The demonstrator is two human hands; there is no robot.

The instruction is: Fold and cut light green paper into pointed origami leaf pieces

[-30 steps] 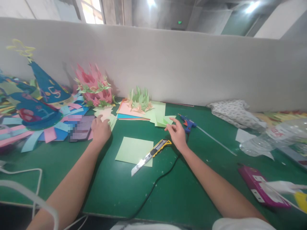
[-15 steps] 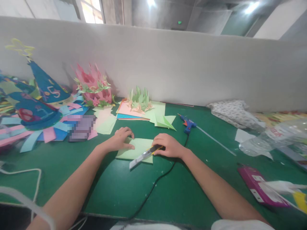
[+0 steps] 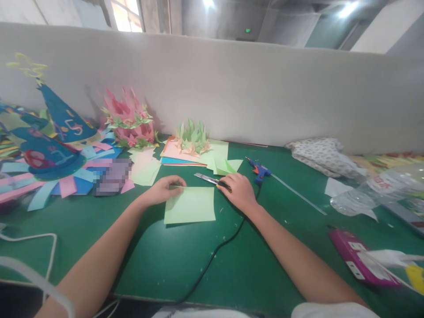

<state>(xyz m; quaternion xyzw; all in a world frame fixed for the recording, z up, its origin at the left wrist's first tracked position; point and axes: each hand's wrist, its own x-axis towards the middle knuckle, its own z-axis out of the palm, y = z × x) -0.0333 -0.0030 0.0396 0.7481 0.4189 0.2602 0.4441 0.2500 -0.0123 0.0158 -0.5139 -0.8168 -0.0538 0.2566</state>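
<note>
Pale green paper (image 3: pixel 189 206), looking folded or stacked, lies in front of me on the green table (image 3: pixel 149 265). My left hand (image 3: pixel 165 190) pinches its upper left corner between thumb and fingers. To the right of the paper, my right hand (image 3: pixel 240 191) is closed around the dark handle of a utility knife (image 3: pixel 208 179). The knife's blade points left, just beyond the paper's far edge and apart from it. Some cut green paper pieces (image 3: pixel 228 166) lie behind my right hand.
A blue glue gun (image 3: pixel 261 172) with a long glue stick lies right of my hand, its black cord (image 3: pixel 215 254) running toward me. Paper flowers (image 3: pixel 192 138), party hats (image 3: pixel 71 121), a plastic bottle (image 3: pixel 361 196) and a magenta power strip (image 3: pixel 356 254) are around.
My right hand has moved the utility knife up and away from over the paper, its blade swinging from lower left to upper left. The paper has turned slightly and shows more fully.
</note>
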